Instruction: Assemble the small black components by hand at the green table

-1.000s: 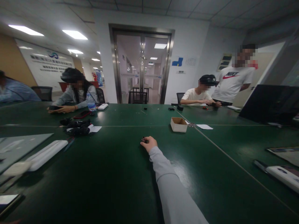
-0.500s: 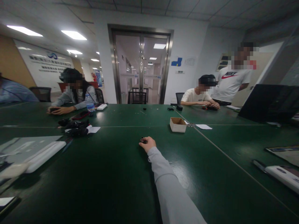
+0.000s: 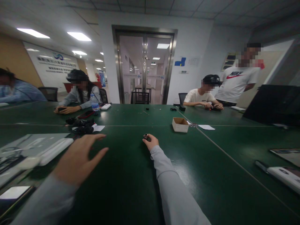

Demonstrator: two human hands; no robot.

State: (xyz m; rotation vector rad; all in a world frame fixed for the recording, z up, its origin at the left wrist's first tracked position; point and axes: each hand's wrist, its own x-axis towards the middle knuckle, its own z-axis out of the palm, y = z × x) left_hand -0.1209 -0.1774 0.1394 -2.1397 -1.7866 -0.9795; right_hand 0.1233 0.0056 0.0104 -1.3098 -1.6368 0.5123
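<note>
"NIKE" is written w/ red swoosh [image 3: 234, 76] on white T-shirt [image 3: 237, 83] of standing person [image 3: 241, 79]; txt on wall sign [image 3: 55, 64] & bottle label [image 3: 95, 107] too blurred.

Both the left sleeve [image 3: 52, 195] and the right sleeve [image 3: 174, 187] are long, of light grey cloth. Across the right one goes a thin line, a seam or fold, and its cuff [image 3: 156, 152] looks wrinkled.
</note>
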